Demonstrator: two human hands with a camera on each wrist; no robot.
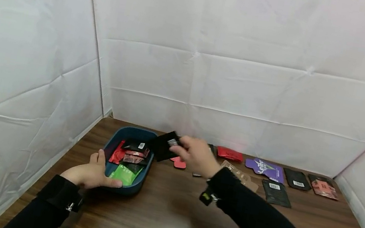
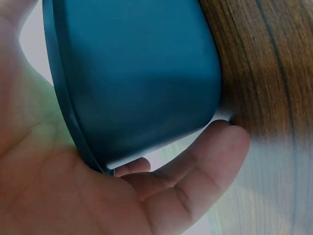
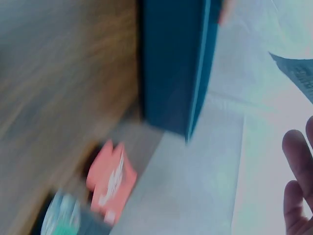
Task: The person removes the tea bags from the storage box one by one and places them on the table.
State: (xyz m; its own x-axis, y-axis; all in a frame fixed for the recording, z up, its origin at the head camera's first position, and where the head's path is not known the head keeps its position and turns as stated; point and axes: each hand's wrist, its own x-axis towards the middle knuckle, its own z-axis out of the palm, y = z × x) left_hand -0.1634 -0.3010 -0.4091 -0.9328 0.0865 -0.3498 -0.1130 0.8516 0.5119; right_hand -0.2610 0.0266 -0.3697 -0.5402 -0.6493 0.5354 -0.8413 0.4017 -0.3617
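A blue plastic bin (image 1: 145,176) stands at the left of the wooden table. In it lie a green packet (image 1: 124,176), a red packet (image 1: 117,154) and black packets (image 1: 134,145). My left hand (image 1: 91,173) grips the bin's near left corner, thumb along the near rim. The left wrist view has its curled fingers (image 2: 195,181) against the outside of the bin wall (image 2: 142,73). My right hand (image 1: 197,155) pinches a flat black packet (image 1: 160,147) with a white barcode label beside the bin's right rim. In the right wrist view, only that packet's corner (image 3: 298,73) shows.
Right of the bin lie a red cut-out shape (image 1: 179,164), a brown card (image 1: 250,184), a red packet (image 1: 230,154), a purple card (image 1: 268,170), black packets (image 1: 277,193) and a pink-and-black packet (image 1: 323,187). White sheeting (image 1: 245,88) walls the table's back and sides.
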